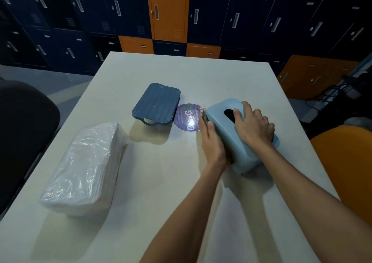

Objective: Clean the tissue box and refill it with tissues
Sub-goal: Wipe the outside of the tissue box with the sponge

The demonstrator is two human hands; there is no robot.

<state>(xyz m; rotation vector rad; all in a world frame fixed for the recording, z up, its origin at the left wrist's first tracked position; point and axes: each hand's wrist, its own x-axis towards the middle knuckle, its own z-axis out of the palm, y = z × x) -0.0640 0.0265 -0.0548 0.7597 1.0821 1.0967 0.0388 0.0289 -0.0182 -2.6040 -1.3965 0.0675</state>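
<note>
Tissue box (225, 131), pale blue with its oval slot facing up, lies close to the right edge of the table (161, 192). The right hand (255, 126) grips it from above, fingers curled over its far side and thumb at the slot, while the left hand (211, 142) presses straight fingers flat against its left side. A dark blue lid (157, 105) and a round sticker (185, 117) lie mid-table, and a wrapped tissue pack (84, 170) lies by the left edge.

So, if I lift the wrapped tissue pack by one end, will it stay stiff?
The tissue pack probably sags: it looks like soft stacked paper in loose film. The shiny, wrinkled wrap may slip in fingers. It lies flat and broad, so rolling seems unlikely.
</note>
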